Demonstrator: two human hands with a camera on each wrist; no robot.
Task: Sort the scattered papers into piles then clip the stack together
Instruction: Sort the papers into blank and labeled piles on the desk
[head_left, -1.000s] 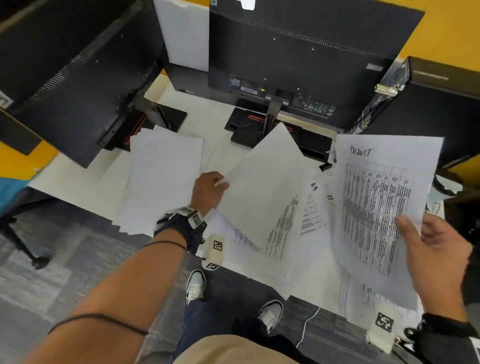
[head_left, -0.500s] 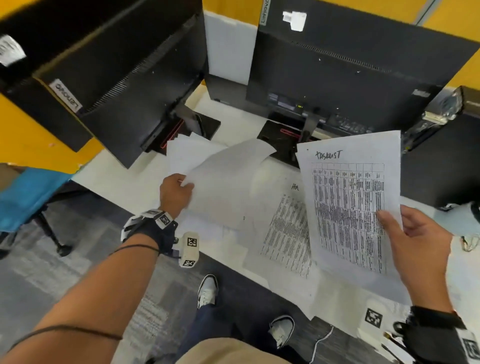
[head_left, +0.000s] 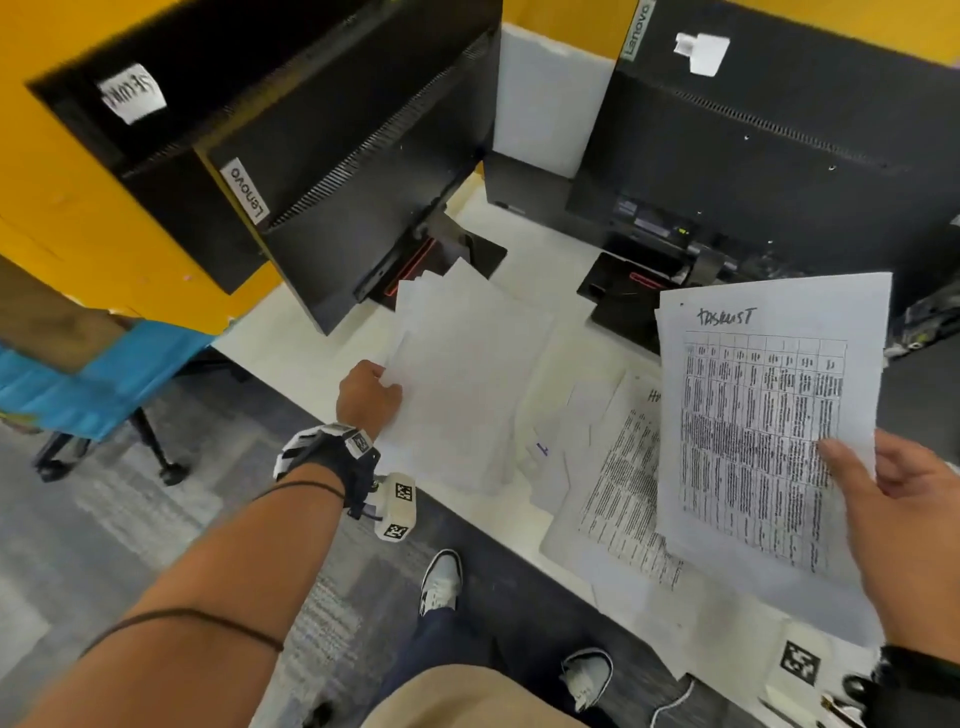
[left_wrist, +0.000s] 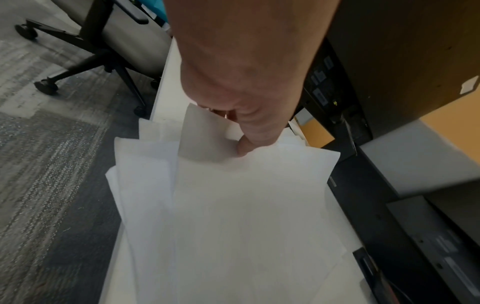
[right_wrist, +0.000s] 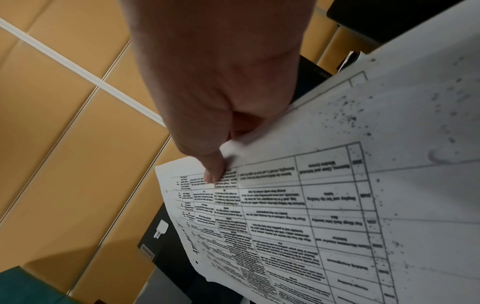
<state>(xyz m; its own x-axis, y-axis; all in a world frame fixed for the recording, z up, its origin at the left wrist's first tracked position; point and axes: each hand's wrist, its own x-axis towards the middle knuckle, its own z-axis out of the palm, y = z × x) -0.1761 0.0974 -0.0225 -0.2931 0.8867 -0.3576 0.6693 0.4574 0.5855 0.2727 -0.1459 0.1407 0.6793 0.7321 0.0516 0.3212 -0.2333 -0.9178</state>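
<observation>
A pile of blank white sheets lies on the white desk below the left monitor. My left hand pinches the near left edge of the top blank sheet, thumb on top. My right hand holds up a printed table sheet headed in handwriting, thumb pressed on its printed face. More printed sheets lie scattered on the desk under and beside it.
Two black monitors, the left one and the right one, stand with their backs to me and their bases on the desk. An office chair stands on the grey carpet to the left. My shoes are by the desk's front edge.
My left hand has carried the blank sheet left and laid it flat onto the blank pile. The right hand still holds the printed sheet up.
</observation>
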